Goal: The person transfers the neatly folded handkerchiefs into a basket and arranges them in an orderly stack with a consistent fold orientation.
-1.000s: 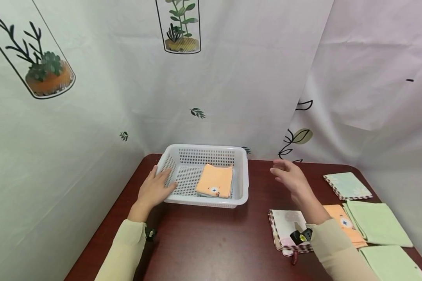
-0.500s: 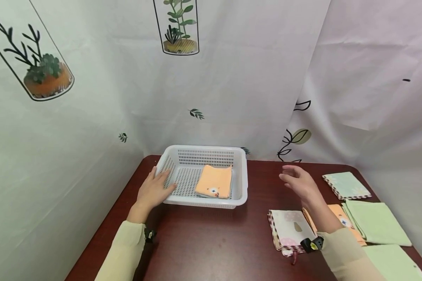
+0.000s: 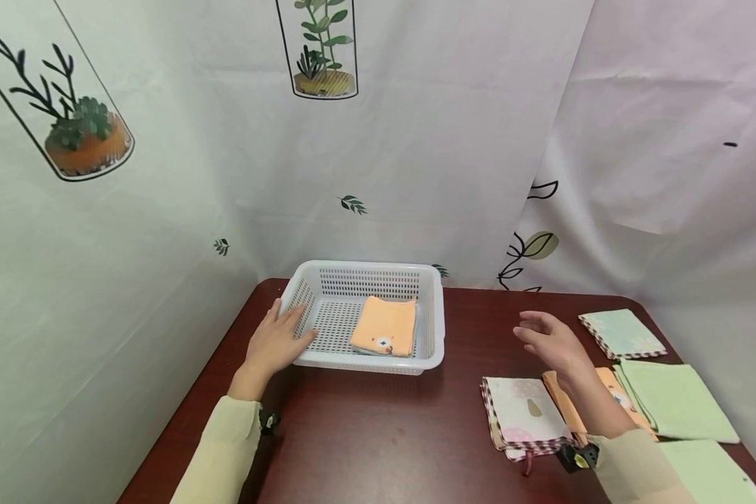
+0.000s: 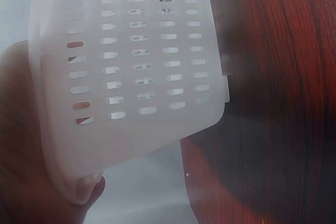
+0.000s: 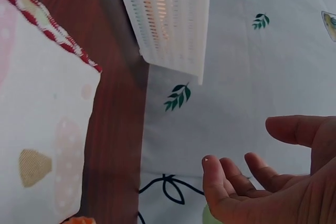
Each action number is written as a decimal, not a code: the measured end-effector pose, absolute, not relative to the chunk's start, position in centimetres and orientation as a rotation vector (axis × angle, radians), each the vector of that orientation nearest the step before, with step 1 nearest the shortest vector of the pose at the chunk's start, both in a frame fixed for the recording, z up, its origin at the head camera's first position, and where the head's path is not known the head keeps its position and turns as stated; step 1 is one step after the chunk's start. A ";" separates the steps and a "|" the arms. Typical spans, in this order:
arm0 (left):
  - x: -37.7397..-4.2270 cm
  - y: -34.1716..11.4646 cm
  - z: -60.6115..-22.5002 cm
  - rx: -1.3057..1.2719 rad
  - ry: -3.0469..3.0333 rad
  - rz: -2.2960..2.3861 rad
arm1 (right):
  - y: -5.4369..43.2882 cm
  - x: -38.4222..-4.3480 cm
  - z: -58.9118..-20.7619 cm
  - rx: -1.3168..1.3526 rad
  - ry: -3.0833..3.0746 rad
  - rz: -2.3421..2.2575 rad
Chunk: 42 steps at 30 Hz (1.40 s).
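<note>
A white plastic basket (image 3: 437,315) with slotted walls stands at the back of the table. A folded orange towel (image 3: 387,323) printed with a bear face lies inside it, over something pale. My left hand (image 3: 276,343) rests over the basket's front left corner, fingers spread across the rim and thumb inside. In the left wrist view the basket wall (image 4: 126,140) hides most of that hand. My right hand (image 3: 553,343) hovers in the air with fingers loosely bent, holding nothing. Nearest below it are a folded white checked-edge towel (image 3: 526,409) and an orange towel (image 3: 561,399).
At the right lie two folded green towels (image 3: 680,399), a bear-print orange towel (image 3: 616,392) partly behind my right forearm, and a pale green checked-edge towel (image 3: 624,332). Printed cloth walls (image 3: 428,175) surround the dark red table (image 3: 359,434) at the back and sides.
My right hand has moved right and a little nearer, away from the basket and toward the folded towels. My left hand and the basket have stayed in place.
</note>
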<state>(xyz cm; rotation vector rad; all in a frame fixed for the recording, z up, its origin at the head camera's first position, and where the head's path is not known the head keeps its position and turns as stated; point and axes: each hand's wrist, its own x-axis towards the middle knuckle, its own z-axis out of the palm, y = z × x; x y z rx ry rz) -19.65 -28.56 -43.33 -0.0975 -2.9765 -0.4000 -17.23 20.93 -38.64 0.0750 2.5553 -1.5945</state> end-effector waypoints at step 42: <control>-19.7 -28.6 -43.3 -0.110 -2.995 -0.375 | 25.9 -14.6 -42.8 0.063 2.525 -1.395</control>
